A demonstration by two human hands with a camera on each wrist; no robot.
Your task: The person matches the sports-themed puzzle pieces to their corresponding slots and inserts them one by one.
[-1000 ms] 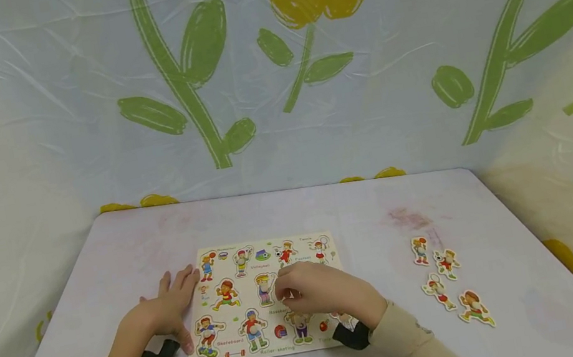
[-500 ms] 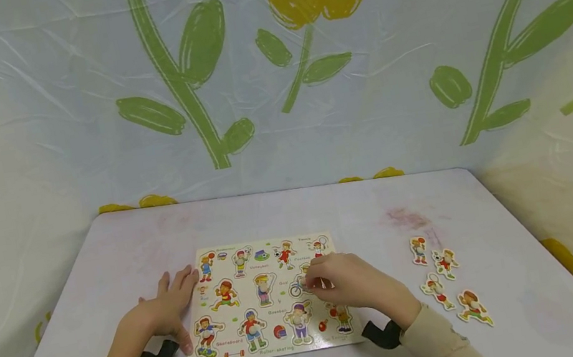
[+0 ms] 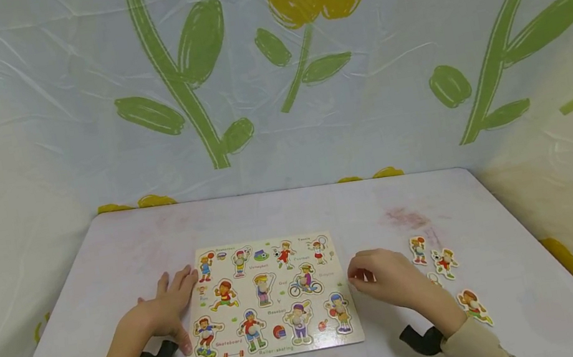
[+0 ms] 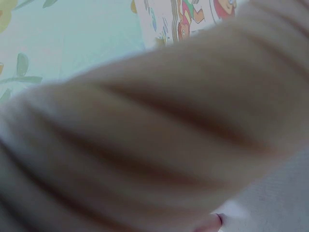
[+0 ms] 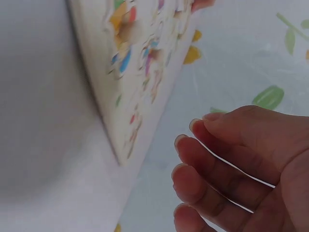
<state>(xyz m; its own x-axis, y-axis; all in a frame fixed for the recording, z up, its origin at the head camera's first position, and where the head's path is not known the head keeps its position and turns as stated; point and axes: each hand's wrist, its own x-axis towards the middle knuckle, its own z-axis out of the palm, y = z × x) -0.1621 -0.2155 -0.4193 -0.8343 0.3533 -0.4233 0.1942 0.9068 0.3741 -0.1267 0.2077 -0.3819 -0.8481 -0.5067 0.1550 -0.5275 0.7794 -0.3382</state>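
Observation:
A cream puzzle board (image 3: 247, 294) printed with sports figures lies on the table in the head view. My left hand (image 3: 163, 309) rests at its left edge with fingers spread. Off the board's right edge, my right hand (image 3: 384, 272) hovers with loosely bent fingers that hold nothing, as the right wrist view confirms. Its fingertips (image 5: 186, 181) are apart from the board. On the board sit a cyclist piece (image 3: 305, 281), a golfer piece (image 3: 263, 290) and a baseball piece (image 3: 300, 323), each with a knob. In the left wrist view, a blurred fold of skin or sleeve covers most of the picture.
Right of my right hand lie loose pieces: a basketball player (image 3: 419, 250), a footballer (image 3: 445, 264) and a runner (image 3: 474, 305). A tennis piece (image 3: 433, 278) is mostly hidden behind the right hand. Flower-printed cloth (image 3: 261, 94) surrounds the table (image 3: 247, 216).
My right hand has moved rightward, from over the board's middle, across the cyclist, to beyond its right edge. The cyclist and table-tennis figures are now uncovered. My left hand has stayed still.

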